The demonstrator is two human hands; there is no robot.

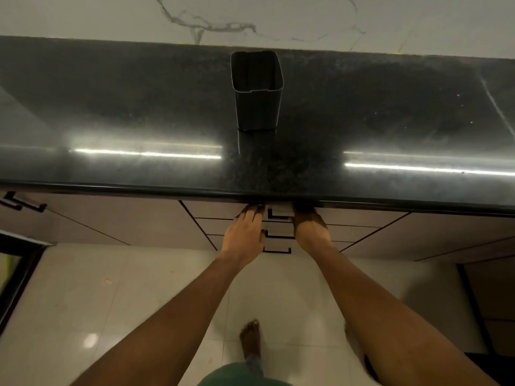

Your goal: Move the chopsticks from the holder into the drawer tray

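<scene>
While left hand (245,232), fingers straight, and right hand (309,227), fingertips hidden, meet the top drawer (220,210) under the worktop's (111,107) front edge, holder (257,107) mid-worktop looks empty; chopsticks unseen, probably light, stiff, slippery: pinch mid-shaft.

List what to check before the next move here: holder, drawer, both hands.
1. Holder emptied: ok, nothing sticks out of it.
2. Holder upright on the counter: ok.
3. Top drawer shut: cannot tell, the counter edge hides its upper part.
4. Chopsticks in tray: cannot tell, neither shows.
5. Left hand free: ok, straight fingers touch the drawer front.
6. Right hand free: cannot tell, fingertips lie in shadow under the counter edge.
</scene>
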